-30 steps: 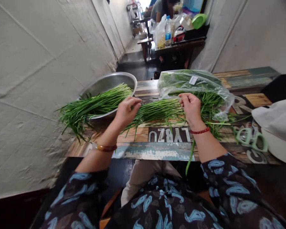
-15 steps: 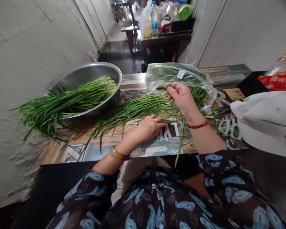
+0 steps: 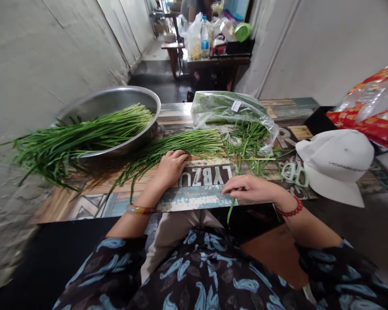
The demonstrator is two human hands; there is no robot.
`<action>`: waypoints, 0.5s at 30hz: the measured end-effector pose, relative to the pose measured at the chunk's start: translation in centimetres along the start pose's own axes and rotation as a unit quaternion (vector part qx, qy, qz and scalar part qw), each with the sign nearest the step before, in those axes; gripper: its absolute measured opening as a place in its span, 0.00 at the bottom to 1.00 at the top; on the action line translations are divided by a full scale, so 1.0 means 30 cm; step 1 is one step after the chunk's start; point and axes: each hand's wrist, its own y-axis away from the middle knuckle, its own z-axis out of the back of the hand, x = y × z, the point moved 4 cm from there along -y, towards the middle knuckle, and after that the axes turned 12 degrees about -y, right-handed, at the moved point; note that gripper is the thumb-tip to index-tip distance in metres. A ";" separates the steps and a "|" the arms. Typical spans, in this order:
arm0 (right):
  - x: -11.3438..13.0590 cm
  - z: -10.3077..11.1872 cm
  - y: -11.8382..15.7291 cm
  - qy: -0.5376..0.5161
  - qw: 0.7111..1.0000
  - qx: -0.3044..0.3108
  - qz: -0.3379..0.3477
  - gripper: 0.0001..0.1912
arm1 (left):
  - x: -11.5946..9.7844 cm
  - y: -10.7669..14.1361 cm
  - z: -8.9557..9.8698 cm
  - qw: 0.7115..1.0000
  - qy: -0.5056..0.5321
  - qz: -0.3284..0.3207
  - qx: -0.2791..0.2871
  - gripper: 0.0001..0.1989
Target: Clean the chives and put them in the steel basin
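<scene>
Long green garlic chives lie in a loose bunch across the wood-patterned tabletop, their pale cut ends toward the right. My left hand rests at the front edge of this bunch, its fingers loosely bent and touching the stalks. Near the table's front edge is my right hand, with thumb and fingers drawn together; whatever is between them is too small to tell. Below its fingertips a single green blade hangs over the edge. Scattered loose leaves lie to the right of the bunch.
A steel basin at the left holds more garlic chives. Behind the bunch lies a clear plastic bag of greens. Pale green-handled scissors, a white cap and a red-and-clear package are at the right.
My right hand has come down from above the loose leaves to the table's front edge. The left hand has slid left and up against the bunch. The view has shifted slightly.
</scene>
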 end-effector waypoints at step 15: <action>-0.124 0.283 -0.130 0.390 0.853 -0.311 -0.152 0.17 | -0.009 0.024 -0.030 0.999 -0.001 0.024 -0.037 0.17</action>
